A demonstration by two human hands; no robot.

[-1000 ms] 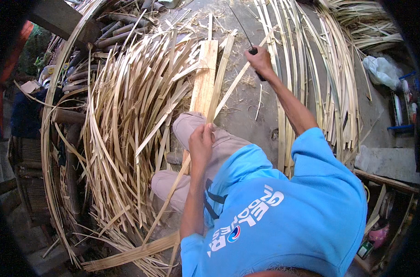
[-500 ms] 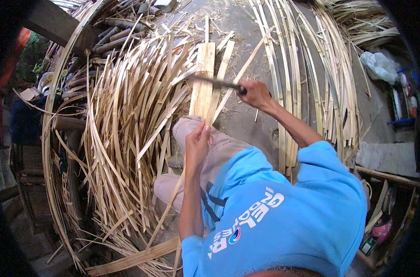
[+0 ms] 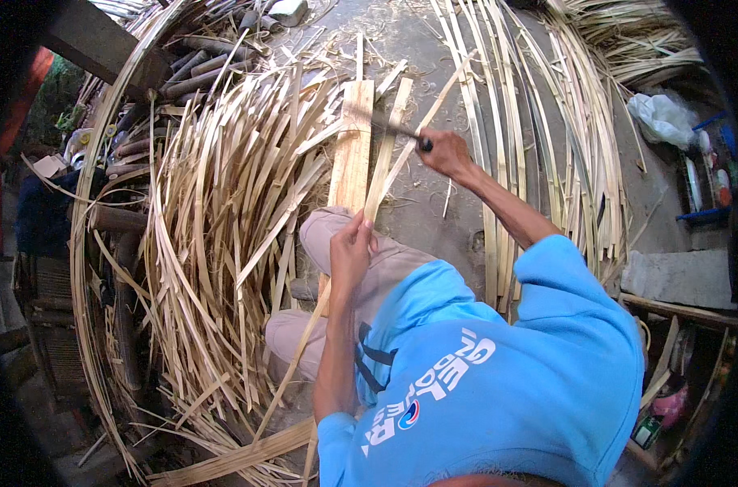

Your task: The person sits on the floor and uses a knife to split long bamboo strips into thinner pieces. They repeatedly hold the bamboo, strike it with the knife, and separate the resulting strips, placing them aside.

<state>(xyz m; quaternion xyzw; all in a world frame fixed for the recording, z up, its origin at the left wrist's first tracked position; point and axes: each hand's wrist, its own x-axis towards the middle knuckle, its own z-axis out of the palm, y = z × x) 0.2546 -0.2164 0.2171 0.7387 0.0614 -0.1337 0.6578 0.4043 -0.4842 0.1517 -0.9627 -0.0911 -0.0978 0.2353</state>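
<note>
The left hand (image 3: 349, 256) pinches a pale bamboo strip (image 3: 382, 166) between thumb and fingers, above the bent knee (image 3: 327, 235); the strip runs outward just beside the right edge of a wooden plank (image 3: 351, 170). A slanting second strip (image 3: 448, 91) converges there, and I cannot tell whether the same fingers hold it too. The right hand (image 3: 446, 154) is wrapped tight on the dark handle of a knife (image 3: 409, 133), its blurred blade reaching over the plank's right edge near the far end. The pinched strip looks light, thin and springy, likely to split along its grain; its edges may be sharp, so the flat faces seem the safer hold. Beyond the plank's left edge spreads a large heap of strips (image 3: 223, 219); toward the right edge of the floor (image 3: 464, 209) lie long strips (image 3: 608, 203) and a white plastic bag (image 3: 661, 118).
</note>
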